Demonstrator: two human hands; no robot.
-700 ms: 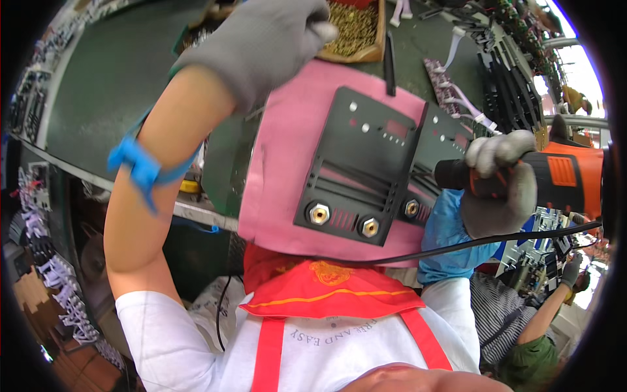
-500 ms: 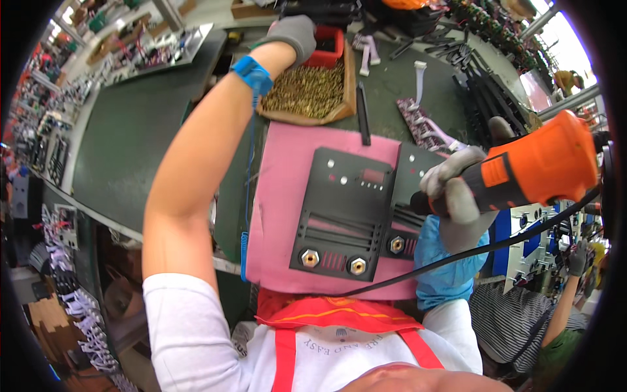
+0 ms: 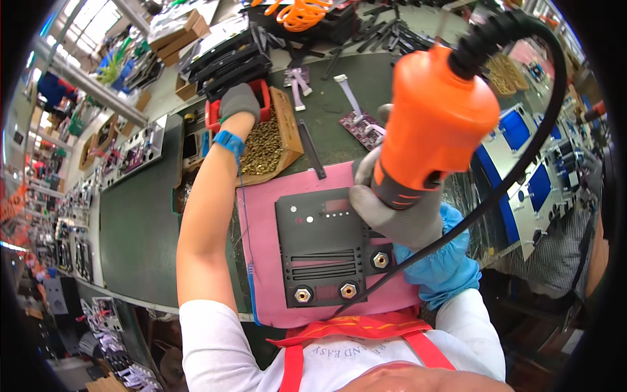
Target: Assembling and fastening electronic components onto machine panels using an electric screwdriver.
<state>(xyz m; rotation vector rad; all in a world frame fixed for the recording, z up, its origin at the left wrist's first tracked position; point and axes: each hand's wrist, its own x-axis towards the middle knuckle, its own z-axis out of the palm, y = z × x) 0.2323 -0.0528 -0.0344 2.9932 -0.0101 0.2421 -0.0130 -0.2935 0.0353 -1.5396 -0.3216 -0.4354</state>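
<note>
My left hand (image 3: 239, 103), in a grey glove and with a blue wrist strap (image 3: 230, 142), reaches into a red plastic bin (image 3: 266, 101); its fingers are hidden. My right hand (image 3: 398, 212), gloved and with a blue sleeve cover (image 3: 444, 261), grips an orange and black electric screwdriver (image 3: 437, 117). The tool's tip is out of sight behind the hand. Below it lies a black front panel (image 3: 320, 228) with slots, small holes and two brass-coloured terminals (image 3: 348, 291). A second black panel (image 3: 379, 245), partly covered by my right hand, sits beside it.
Both panels rest on a pink mat (image 3: 261, 261). A cardboard box (image 3: 287, 124) of small brass-coloured parts stands behind it, next to a black strip (image 3: 311, 149). A circuit board (image 3: 359, 130) lies beyond. The screwdriver's black cable (image 3: 486, 202) crosses in front of my right arm.
The whole view has shifted. My right hand has brought the screwdriver from the right side to a more upright pose nearer the panels. My left hand stays at the red bin.
</note>
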